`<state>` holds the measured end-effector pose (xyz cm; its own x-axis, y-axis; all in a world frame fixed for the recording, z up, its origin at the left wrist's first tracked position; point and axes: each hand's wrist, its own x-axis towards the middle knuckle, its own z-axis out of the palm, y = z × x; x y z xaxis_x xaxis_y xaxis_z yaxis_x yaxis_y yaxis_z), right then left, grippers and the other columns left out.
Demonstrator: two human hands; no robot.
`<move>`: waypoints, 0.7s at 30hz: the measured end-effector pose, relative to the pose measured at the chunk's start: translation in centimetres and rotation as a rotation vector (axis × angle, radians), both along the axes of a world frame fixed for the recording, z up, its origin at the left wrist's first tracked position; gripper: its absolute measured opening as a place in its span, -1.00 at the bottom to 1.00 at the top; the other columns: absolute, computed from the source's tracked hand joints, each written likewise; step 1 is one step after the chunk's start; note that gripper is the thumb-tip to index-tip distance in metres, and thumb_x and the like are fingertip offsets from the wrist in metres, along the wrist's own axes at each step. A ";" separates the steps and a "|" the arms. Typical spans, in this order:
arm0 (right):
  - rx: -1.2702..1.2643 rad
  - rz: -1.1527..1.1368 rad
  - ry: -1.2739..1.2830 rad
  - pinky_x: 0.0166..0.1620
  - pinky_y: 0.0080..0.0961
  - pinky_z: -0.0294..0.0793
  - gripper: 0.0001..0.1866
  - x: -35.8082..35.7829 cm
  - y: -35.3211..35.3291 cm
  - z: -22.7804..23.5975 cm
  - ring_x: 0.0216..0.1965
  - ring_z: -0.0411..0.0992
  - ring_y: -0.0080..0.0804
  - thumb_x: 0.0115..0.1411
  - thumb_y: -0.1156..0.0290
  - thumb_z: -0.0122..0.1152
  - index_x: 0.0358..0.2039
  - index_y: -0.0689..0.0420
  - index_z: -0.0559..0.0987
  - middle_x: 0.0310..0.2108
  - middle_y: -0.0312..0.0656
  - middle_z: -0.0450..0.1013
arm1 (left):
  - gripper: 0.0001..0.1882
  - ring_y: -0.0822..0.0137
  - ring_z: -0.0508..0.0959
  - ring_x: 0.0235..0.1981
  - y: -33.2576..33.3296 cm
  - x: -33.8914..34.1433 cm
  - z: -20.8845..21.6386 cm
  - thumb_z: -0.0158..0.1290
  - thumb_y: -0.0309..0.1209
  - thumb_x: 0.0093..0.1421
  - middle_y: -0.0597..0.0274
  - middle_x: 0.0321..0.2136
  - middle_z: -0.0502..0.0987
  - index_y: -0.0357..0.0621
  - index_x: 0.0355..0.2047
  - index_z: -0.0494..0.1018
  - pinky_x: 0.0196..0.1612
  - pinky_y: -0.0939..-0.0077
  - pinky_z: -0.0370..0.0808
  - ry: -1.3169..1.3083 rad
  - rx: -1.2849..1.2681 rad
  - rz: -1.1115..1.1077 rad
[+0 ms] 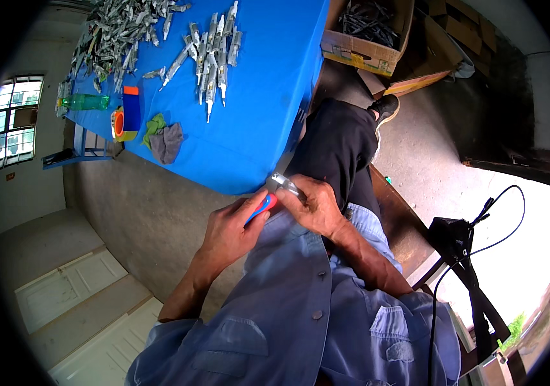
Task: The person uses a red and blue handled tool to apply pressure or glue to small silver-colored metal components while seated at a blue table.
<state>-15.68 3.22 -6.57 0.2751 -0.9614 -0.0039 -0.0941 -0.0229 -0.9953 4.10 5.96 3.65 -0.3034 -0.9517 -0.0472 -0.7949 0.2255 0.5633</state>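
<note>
Left hand (230,231) is gripping a red-and-blue tool (262,207) against the small metal part (282,183) clenched in the right hand (313,206) over the lap, off the table (275,96); tool slipping risks dropping it.

The table (268,96) is bright blue. Silver-grey metal parts (214,55) lie on it beside a green bottle (88,101), an orange tape roll (118,124), and green and grey rags (162,138). The tool handle (262,207) is red and blue; the shirt (300,309) is pale blue.
</note>
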 end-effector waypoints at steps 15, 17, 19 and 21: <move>0.046 0.006 -0.062 -0.40 -0.29 0.51 -0.69 -0.5 -0.1 0.7 -0.52 0.57 -0.21 0.29 0.28 0.37 -0.11 0.21 0.55 -0.52 -0.07 0.54 | -0.56 -0.04 0.71 -0.29 -1.6 0.2 2.4 0.27 -0.52 0.19 -0.05 -0.22 0.67 -0.19 0.10 0.55 -0.28 0.19 0.63 -0.092 0.009 0.040; 0.083 0.008 -0.068 -0.38 -0.32 0.51 -0.70 -0.5 -0.1 0.8 -0.50 0.57 -0.27 0.28 0.32 0.39 -0.11 0.22 0.55 -0.50 -0.07 0.56 | -0.56 -0.03 0.70 -0.30 -2.0 0.4 2.7 0.27 -0.52 0.18 -0.01 -0.22 0.67 -0.17 0.10 0.55 -0.30 0.19 0.62 -0.121 -0.021 0.021; 0.102 -0.007 -0.079 -0.36 -0.34 0.51 -0.71 -0.5 -0.2 0.9 -0.48 0.57 -0.32 0.27 0.37 0.42 -0.10 0.23 0.55 -0.47 -0.07 0.57 | -0.56 -0.01 0.69 -0.31 -2.4 0.5 3.2 0.27 -0.52 0.18 0.04 -0.22 0.65 -0.14 0.10 0.56 -0.32 0.19 0.61 -0.145 -0.087 -0.029; 0.110 -0.037 -0.093 -0.35 -0.36 0.52 -0.71 -0.3 -0.3 0.7 -0.45 0.57 -0.36 0.26 0.42 0.44 -0.10 0.23 0.55 -0.44 -0.07 0.59 | -0.55 0.01 0.68 -0.32 -2.6 0.5 3.3 0.28 -0.51 0.18 0.07 -0.22 0.64 -0.11 0.10 0.57 -0.33 0.20 0.61 -0.159 -0.096 -0.060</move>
<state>-15.99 2.96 -5.89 0.2431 -0.9662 -0.0858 -0.0006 0.0883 -0.9961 4.64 3.40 6.98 -0.3554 -0.9347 -0.0089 -0.8556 0.3215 0.4056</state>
